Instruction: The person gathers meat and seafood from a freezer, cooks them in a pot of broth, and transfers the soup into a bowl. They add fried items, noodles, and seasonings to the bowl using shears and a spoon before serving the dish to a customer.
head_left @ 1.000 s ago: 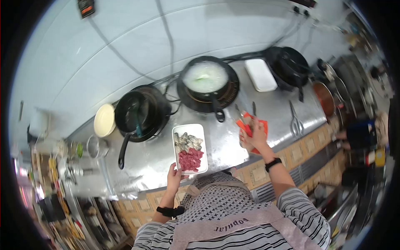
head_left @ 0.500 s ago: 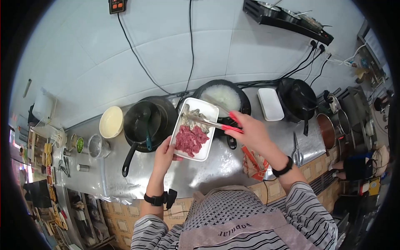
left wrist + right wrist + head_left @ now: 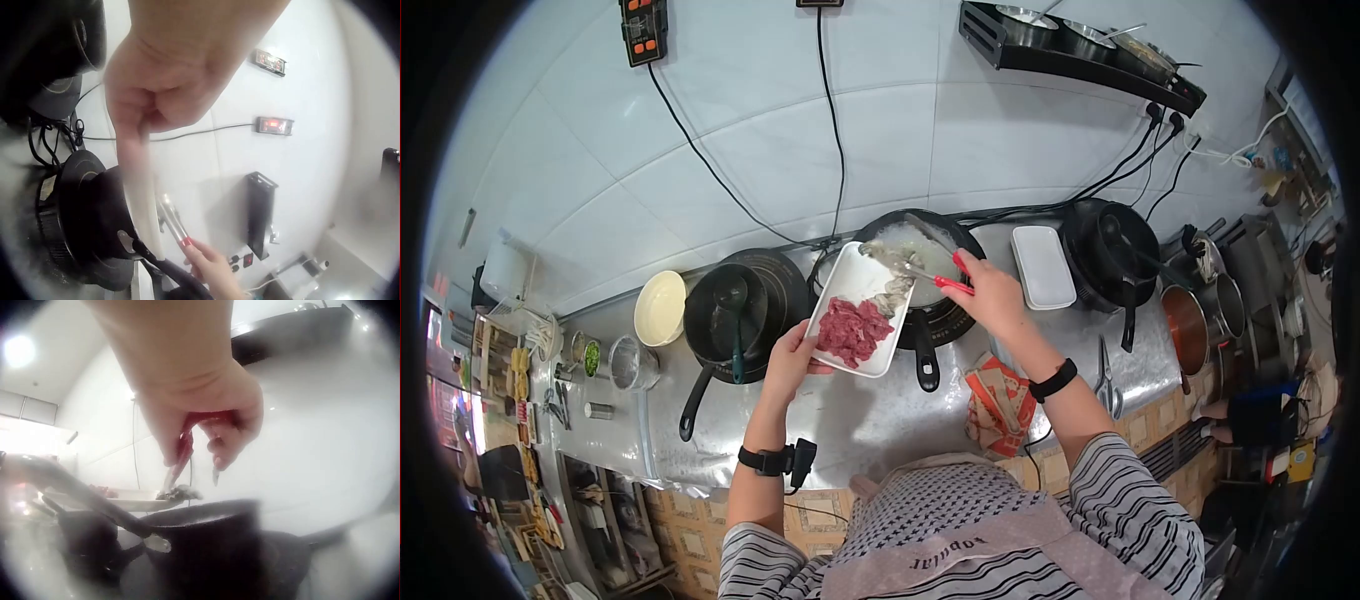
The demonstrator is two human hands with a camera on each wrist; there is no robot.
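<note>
My left hand (image 3: 788, 362) grips the near left edge of a white tray (image 3: 847, 278), which is tilted over the rim of a black saucepan (image 3: 924, 345) of pale, cloudy liquid. Red sliced meat (image 3: 855, 332) lies in the tray's near half. Greyish shucked oysters (image 3: 891, 296) lie at its far right side, some at the edge above the pan. Red-handled metal tongs (image 3: 947, 284) are in my right hand (image 3: 994, 300), their tips spread around the oysters. In the right wrist view, oysters (image 3: 180, 494) hang at the tray's end above the pan rim.
Left of the saucepan is another black pan (image 3: 710, 300) holding a dark ladle, then a cream bowl (image 3: 662, 308). To the right stand a white container (image 3: 1043, 267) and a black pot (image 3: 1110, 255). A red-and-white packet (image 3: 1000, 405) and scissors (image 3: 1106, 385) lie near the counter's front edge.
The tray rose from the counter and moved over the saucepan, tilting. My right hand left the packet, brought the tongs to the tray, and the oysters shifted towards its far right edge.
</note>
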